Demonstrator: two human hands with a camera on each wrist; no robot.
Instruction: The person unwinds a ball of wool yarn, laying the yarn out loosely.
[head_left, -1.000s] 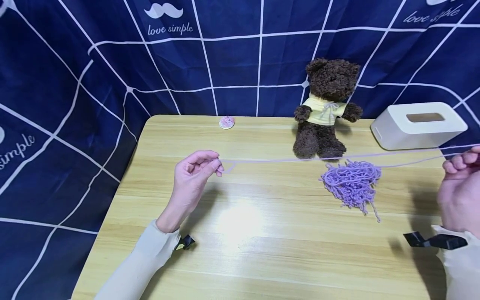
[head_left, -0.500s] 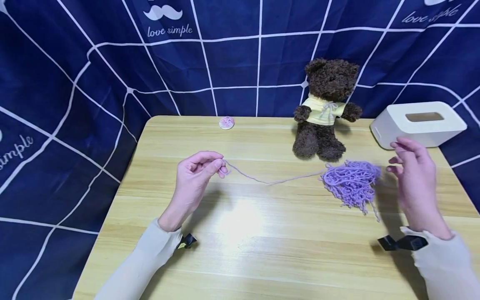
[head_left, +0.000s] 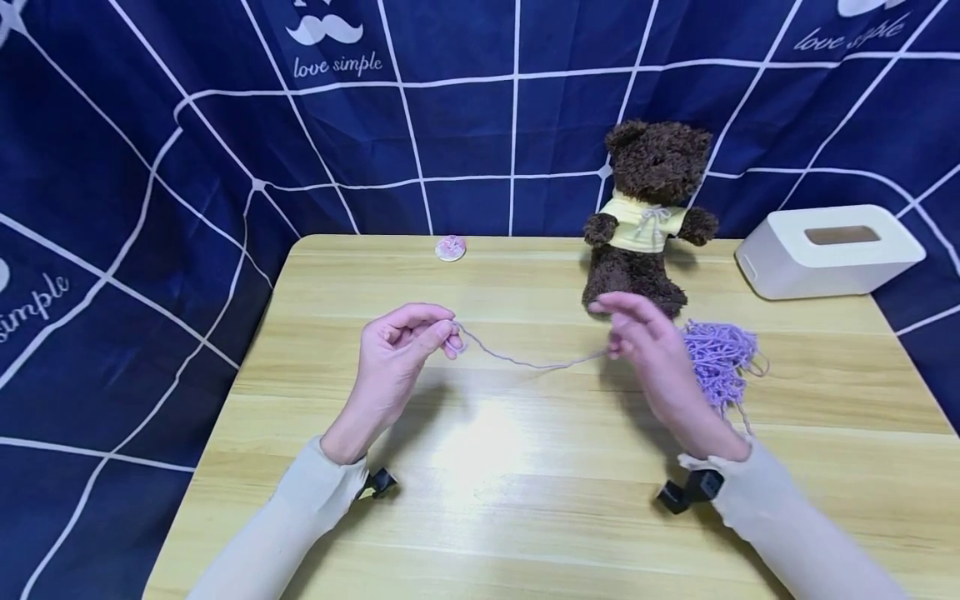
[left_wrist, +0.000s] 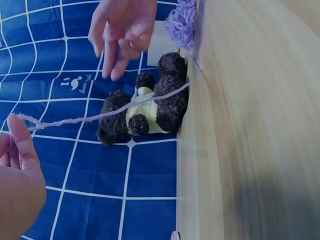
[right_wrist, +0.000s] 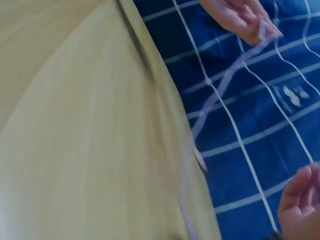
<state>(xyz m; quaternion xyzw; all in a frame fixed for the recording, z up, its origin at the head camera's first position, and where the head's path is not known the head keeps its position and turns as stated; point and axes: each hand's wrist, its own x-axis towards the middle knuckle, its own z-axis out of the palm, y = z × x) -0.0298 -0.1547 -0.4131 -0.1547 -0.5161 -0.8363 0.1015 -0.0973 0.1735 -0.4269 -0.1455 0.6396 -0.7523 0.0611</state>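
Note:
My left hand pinches the end of a purple yarn strand between thumb and fingers above the table. A short loop of the yarn shows at its fingertips. From there the strand sags rightward and leads down to a tangled heap of purple yarn on the tabletop. My right hand hovers left of the heap and partly covers it. In the left wrist view the right hand's fingers hang loosely extended with nothing in them, and the strand passes apart from them.
A brown teddy bear in a yellow shirt sits behind the right hand. To its right stands a white tissue box. A small round pink disc lies by the back edge of the wooden table. Blue gridded cloth hangs behind.
My right hand has released the stretched yarn and swept left from the far right, past the heap. The strand went from taut to slack. My left hand stays nearly in place, still pinching.

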